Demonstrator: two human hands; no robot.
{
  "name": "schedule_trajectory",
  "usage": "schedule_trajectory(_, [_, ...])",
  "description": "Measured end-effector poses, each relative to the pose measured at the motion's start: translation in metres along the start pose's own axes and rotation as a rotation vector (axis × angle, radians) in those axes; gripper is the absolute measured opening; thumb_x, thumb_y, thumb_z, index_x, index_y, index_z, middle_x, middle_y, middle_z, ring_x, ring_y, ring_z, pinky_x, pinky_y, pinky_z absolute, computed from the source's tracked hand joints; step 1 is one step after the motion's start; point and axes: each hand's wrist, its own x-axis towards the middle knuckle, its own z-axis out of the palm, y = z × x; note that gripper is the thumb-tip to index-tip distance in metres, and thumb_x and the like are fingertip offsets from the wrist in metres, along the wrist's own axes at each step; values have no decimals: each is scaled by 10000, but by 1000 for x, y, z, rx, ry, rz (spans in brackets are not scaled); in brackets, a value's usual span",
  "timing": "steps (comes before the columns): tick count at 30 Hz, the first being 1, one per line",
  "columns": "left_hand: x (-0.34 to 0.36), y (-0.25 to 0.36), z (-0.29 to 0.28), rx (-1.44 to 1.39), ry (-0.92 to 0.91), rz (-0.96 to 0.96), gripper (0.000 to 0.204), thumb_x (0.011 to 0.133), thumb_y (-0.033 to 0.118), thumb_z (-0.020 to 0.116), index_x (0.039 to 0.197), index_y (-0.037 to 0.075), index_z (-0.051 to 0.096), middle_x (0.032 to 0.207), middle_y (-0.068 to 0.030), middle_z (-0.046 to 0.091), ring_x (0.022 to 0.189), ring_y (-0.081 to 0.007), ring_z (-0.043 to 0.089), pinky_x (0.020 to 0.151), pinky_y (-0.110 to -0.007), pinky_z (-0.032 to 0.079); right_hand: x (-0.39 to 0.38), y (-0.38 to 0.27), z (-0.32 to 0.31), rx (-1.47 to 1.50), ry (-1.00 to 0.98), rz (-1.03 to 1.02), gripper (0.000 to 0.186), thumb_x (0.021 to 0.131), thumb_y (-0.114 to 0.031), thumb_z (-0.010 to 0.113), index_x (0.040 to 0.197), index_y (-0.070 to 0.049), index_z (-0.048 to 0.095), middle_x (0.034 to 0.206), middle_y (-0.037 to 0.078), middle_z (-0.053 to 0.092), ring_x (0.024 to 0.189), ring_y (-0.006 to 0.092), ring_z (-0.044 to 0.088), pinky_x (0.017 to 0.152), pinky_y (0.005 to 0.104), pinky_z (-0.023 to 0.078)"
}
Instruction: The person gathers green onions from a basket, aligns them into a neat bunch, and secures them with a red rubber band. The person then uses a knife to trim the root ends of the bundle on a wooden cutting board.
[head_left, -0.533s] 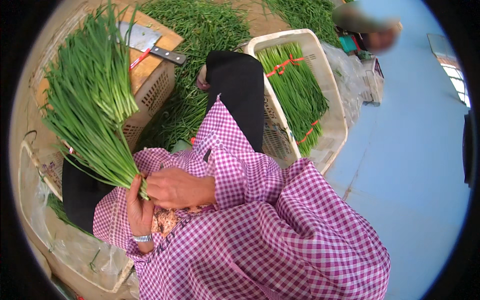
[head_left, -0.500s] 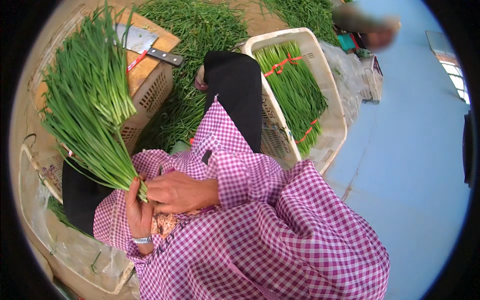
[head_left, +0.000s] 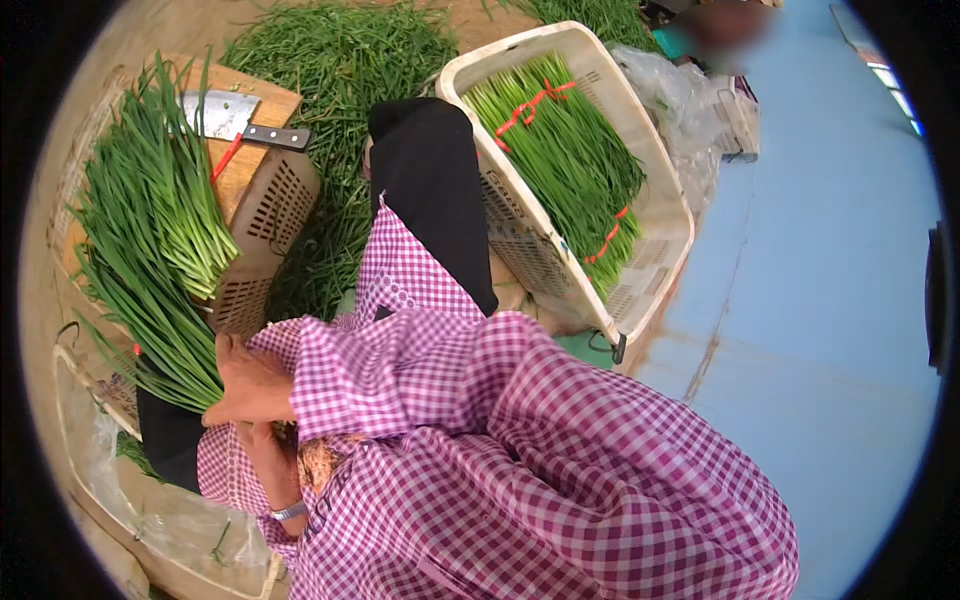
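A long bunch of green garlic chives (head_left: 160, 345) slants from my hands up and left, its leafy part against another pile of chives (head_left: 185, 210) on a wooden board (head_left: 280, 105). My right hand (head_left: 248, 385) is wrapped over the lower stems. Below it, my left hand (head_left: 268, 462), with a silver band at the wrist, closes round the stem ends; its fingers are mostly hidden by the right hand. A cleaver (head_left: 225, 115) with a dark handle lies on the board, beside a thin red strip (head_left: 227, 157).
The board rests on a perforated crate (head_left: 285, 195). Right of my black-clad knee, a white crate (head_left: 665, 190) holds chives tied with red bands (head_left: 570, 150). Loose greens (head_left: 340, 50) heap on the floor beyond. Another person (head_left: 725, 30) is at upper right.
My right hand has moved left and up from the stem ends onto the lower stems. The left hand stays low at the base, and the whole view has shifted slightly.
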Motion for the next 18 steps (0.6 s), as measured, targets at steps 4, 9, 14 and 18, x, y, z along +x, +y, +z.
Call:
schedule_trajectory(4, [-2,-26,-31,354,65,183,613,929,248,514,1387,-48,234,1381,-193,352,1225,-311,398,1016,-364,326,-1,-12,22,31,102,64,1058,530,-309,753,1297,171,206,1184,338,407,956,442,558,780,462,490])
schedule_trajectory(9, [6,-42,-53,712,94,386,682,892,246,572,1397,-48,221,1374,-230,357,1251,-316,385,1017,-365,325,10,-12,37,121,135,190,887,573,-216,722,1245,148,273,1179,331,414,954,435,564,796,463,486])
schedule_trajectory(14, [-8,-12,-15,803,130,365,694,871,218,590,1392,-43,213,1316,-251,407,1202,-332,425,990,-367,338,20,-1,34,221,36,292,702,629,-183,682,1176,113,357,989,259,572,902,376,607,762,408,505])
schedule_trajectory(18, [-30,39,26,721,54,111,593,902,180,552,1342,-74,246,1272,-195,448,1123,-284,472,963,-341,361,14,0,1,382,-43,262,593,610,-138,654,1105,93,423,845,230,597,777,347,619,682,384,494])
